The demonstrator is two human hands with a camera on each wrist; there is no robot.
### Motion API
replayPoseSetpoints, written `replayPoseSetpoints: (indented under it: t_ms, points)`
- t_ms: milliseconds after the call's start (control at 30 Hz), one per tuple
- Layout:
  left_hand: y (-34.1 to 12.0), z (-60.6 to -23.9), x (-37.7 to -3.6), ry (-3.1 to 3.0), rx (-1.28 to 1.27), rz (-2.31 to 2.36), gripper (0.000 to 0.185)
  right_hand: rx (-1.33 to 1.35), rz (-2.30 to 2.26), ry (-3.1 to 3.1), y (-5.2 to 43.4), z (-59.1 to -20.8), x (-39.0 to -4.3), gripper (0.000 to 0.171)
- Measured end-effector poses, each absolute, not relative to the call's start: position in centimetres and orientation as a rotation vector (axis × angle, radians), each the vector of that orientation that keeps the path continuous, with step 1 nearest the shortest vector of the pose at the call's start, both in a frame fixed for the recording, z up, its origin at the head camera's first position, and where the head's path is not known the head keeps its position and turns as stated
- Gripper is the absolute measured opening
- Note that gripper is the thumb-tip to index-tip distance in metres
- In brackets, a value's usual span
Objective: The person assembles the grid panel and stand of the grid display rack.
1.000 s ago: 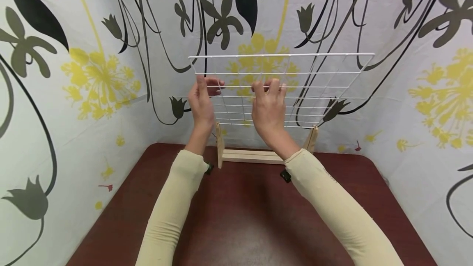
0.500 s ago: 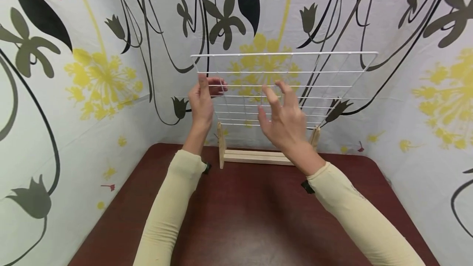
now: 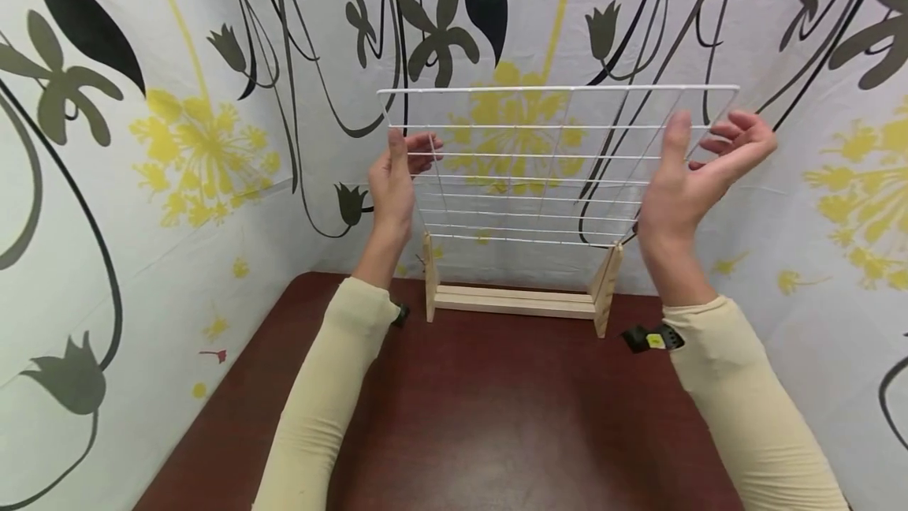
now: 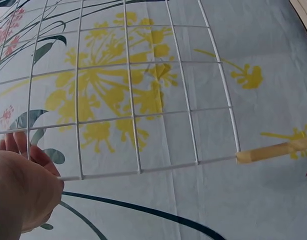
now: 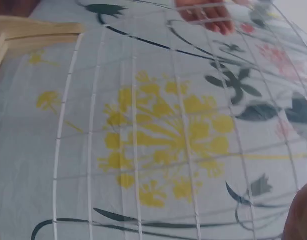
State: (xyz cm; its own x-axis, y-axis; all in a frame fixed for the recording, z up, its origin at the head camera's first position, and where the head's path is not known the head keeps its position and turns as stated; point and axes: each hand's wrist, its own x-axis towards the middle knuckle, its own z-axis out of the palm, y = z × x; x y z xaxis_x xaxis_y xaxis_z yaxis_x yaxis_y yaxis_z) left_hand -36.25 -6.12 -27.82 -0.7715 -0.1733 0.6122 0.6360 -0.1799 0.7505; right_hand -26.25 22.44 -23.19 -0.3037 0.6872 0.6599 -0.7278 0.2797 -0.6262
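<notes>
Now the right hand (image 3: pixel 691 172) has moved. A second ago it was pressed on the middle of the white wire grid (image 3: pixel 546 164), with its fingers over the wires. Half a second ago it had let go and its fingers were spread. In this moment it is out at the right edge of the grid, up near the top corner. Its fingers are loose and a little bent, with the thumb in front of the side wire and the other fingers past the edge. It looks as if it is only just touching the edge, or very near it, and it does not grip it.

The left hand (image 3: pixel 397 180) has stayed where it was. It holds the left edge of the grid, with the thumb in front and the fingers curled round behind the wire. The left wrist view shows those fingers (image 4: pixel 18 145) poking through by the edge.

The grid stands up in a small wooden stand (image 3: pixel 518 298) at the back of the brown table (image 3: pixel 496 416), leaning a bit away from the person. It sits a touch higher in the head view than before.

So the hands are now one on each side of the grid. I think that means the person is getting ready to take it by both edges.
</notes>
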Motion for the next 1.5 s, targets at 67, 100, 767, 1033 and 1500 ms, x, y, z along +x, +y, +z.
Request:
replayPoseSetpoints:
  t_ms: [67,100,767,1033,1500]
  points:
    - [-6.0,-27.7,-36.4,-1.561,-0.536,-2.007,0.059,0.04,1.48,-1.274,23.3,-23.0,-26.6,0.04]
    - [-6.0,-27.7,-36.5,-1.56,-0.532,-2.011,0.059,0.042,1.515,-1.276,23.7,-23.1,-27.0,0.034]
    - [-5.5,-26.3,-37.7,-1.588,-0.421,-2.146,0.062,0.385,2.116,-1.249,28.5,-23.3,-29.9,0.039]
    - [-5.5,-25.7,-38.4,-1.597,-0.383,-2.166,0.059,0.414,2.127,-1.382,29.9,-22.5,-30.9,0.041]
    - [-5.4,-24.3,-40.2,-1.702,-0.369,-2.176,0.061,0.444,2.122,-1.605,32.5,-21.1,-32.0,0.039]
